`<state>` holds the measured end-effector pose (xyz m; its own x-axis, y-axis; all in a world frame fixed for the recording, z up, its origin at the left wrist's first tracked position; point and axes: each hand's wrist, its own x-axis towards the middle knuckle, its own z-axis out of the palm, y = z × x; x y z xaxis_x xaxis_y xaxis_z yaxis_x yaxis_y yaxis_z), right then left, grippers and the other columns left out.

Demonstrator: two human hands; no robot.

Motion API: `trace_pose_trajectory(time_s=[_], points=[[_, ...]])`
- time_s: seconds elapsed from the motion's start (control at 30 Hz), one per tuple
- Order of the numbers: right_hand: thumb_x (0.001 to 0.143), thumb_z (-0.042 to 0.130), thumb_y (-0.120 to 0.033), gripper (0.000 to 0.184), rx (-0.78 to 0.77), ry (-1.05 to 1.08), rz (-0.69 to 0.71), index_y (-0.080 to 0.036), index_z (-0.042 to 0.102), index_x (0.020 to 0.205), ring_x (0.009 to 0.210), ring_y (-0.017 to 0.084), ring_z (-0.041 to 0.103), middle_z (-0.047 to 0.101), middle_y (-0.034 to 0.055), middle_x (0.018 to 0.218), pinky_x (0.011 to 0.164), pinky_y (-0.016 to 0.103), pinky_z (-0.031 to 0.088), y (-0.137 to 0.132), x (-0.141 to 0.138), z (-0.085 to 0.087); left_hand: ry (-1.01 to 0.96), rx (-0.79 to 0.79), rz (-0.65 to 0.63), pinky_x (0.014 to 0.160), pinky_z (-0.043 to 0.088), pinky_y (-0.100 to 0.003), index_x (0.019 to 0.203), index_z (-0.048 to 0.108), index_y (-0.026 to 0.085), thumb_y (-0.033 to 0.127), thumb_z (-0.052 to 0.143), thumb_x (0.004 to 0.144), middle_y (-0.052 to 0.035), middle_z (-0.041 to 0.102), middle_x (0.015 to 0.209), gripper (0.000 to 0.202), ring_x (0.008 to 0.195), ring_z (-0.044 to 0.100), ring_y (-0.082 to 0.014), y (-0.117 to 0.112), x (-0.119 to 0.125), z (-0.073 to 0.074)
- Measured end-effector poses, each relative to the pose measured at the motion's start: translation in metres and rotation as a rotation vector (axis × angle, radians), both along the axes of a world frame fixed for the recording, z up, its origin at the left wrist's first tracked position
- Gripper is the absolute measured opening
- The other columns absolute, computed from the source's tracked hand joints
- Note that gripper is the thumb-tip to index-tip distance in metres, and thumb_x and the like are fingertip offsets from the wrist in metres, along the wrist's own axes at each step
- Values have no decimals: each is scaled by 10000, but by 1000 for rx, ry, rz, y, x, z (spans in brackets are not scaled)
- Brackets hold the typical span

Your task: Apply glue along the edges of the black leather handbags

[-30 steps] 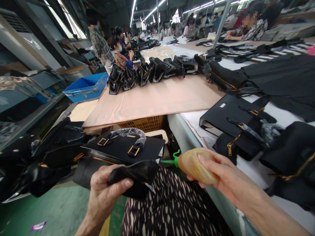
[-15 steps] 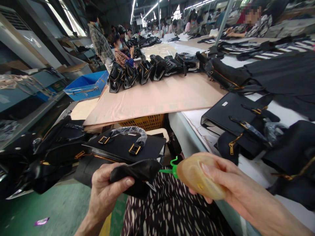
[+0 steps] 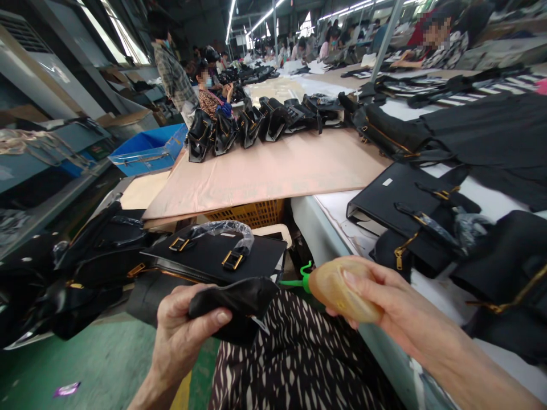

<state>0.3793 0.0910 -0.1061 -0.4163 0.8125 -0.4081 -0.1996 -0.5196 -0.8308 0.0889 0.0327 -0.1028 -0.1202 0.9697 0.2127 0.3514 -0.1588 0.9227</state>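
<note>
My left hand (image 3: pixel 188 327) pinches a soft black leather bag part (image 3: pixel 235 302) between thumb and fingers, above my patterned clothing. A squeeze bottle (image 3: pixel 344 289) of amber liquid is gripped in my right hand (image 3: pixel 380 293). Its thin green nozzle (image 3: pixel 294 282) points left, with the tip right at the edge of the black part; whether they touch I cannot tell. Just behind my left hand lies a black handbag (image 3: pixel 217 250) with gold buckles and a plastic-wrapped handle. How the held part joins that bag is hidden.
More black bags (image 3: pixel 98 256) are piled at left. On the right-hand table (image 3: pixel 329 213) lie further bags (image 3: pixel 410 199) with gold zips. Several bags stand along the far side of the pinkish board (image 3: pixel 273 165). A blue bin (image 3: pixel 147 151) and a yellow crate (image 3: pixel 252 213) are nearby; people work beyond.
My right hand has raised the bottle a little, and the nozzle tip has risen along the edge of the black part. My left hand has hardly moved.
</note>
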Motion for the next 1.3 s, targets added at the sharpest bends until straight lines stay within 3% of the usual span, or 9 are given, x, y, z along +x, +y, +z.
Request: trace_pose_trajectory(time_s=[0.57,0.87,1.17,1.3], points=[[774,695,-385,322,-1,75,-96,-198,658,1033,664,190,597,665,59,841,485,232,474,-12,-3,1,-1,-39,64,459,411,-196,631,693,176,285,719,651,18,597,547,114,492,517,-112,2,2,1],[721,733,-442,378,-105,55,-122,-210,647,1007,672,227,630,684,66,825,467,232,469,-25,-5,9,29,-42,90,455,416,-215,611,690,177,322,717,643,7,592,537,151,484,513,-123,3,2,2],[716,730,-445,366,-169,171,-75,-221,661,997,668,231,643,691,84,842,457,218,456,-34,-4,8,-23,-35,68,462,403,-201,613,689,183,273,728,641,21,590,535,102,484,509,-110,2,3,2],[734,716,-447,390,-123,89,-113,-186,648,1017,687,243,641,683,91,832,475,239,465,-28,-4,4,-35,-33,69,468,405,-200,633,698,189,253,728,639,21,606,548,71,495,520,-113,1,3,2]])
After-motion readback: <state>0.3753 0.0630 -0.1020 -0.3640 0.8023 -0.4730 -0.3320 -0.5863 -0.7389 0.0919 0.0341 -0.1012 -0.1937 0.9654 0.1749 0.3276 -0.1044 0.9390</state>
